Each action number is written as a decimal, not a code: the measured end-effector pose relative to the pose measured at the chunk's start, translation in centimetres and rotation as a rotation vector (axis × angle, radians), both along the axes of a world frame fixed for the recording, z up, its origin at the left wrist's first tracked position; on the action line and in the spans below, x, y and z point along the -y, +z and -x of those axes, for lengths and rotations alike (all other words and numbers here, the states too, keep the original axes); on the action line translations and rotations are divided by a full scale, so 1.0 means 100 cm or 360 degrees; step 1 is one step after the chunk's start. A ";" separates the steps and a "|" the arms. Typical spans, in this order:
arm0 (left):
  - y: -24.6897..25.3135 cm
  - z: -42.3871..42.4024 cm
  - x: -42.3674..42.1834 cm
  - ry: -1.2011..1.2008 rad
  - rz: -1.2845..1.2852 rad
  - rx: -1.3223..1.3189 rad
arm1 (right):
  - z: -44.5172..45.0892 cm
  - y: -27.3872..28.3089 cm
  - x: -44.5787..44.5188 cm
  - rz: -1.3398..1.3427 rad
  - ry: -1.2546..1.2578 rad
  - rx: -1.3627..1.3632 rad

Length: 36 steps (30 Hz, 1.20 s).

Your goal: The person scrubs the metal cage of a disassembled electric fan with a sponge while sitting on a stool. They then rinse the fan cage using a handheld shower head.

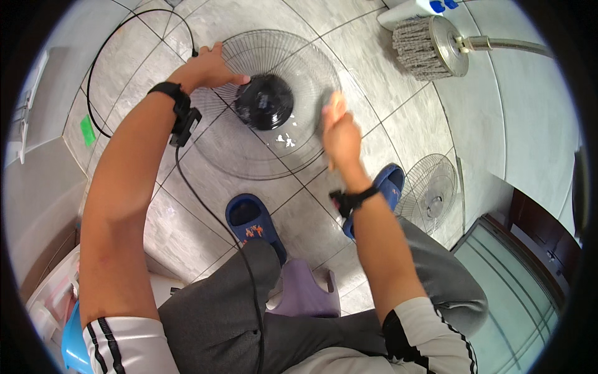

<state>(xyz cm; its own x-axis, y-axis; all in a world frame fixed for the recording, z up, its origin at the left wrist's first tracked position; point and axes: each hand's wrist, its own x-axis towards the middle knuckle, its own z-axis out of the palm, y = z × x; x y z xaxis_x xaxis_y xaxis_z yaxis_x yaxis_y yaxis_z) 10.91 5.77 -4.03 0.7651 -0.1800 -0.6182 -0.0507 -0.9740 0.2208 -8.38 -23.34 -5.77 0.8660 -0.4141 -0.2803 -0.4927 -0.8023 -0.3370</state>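
A large round wire fan grille with a glossy black centre disc is before me above the tiled floor. My left hand grips its upper left edge, fingers at the rim and the thumb reaching the black disc. At the right side of the grille, my right hand is closed around a small orange-tan scrubbing tool. Motion blur hides the tool's exact shape, and a dark patch beside it lies against the wires. White wet spots or foam show at the lower part of the grille.
Blue slippers are on my feet. A second wire grille leans by the right wall. Upper right are a round brush head on a pole and a white bottle. A purple stool is beneath me; a black cable hangs from my left wrist.
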 end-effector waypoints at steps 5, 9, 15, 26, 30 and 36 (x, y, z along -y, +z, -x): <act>0.002 0.018 -0.023 -0.0220 -0.0045 -0.0060 | -0.066 0.003 0.033 -0.0087 0.0310 -0.0162; 0.026 0.008 -0.016 -0.0300 -0.0272 -0.0508 | 0.006 0.019 0.000 -0.0139 0.0210 -0.0087; 0.003 0.008 -0.003 -0.0580 0.0154 0.0351 | -0.003 0.027 0.004 -0.0164 0.0241 -0.0078; 0.022 -0.002 0.046 -0.0469 0.0048 -0.0048 | 0.103 0.027 -0.003 -0.0285 0.0009 -0.0168; 0.020 0.001 0.053 -0.0531 0.0067 -0.0047 | 0.008 0.034 -0.004 -0.0222 0.0099 -0.0095; 0.023 -0.002 0.057 -0.0566 -0.0026 -0.0030 | -0.029 0.010 0.020 -0.0103 0.0134 -0.0084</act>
<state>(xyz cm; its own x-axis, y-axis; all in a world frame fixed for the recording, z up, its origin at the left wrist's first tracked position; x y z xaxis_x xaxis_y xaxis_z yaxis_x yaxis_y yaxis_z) 11.11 0.12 -1.74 0.6448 -0.4232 -0.6364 -0.3836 -0.8994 0.2095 -5.48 -25.32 -4.74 0.8803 -0.3202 -0.3500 -0.4430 -0.8189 -0.3650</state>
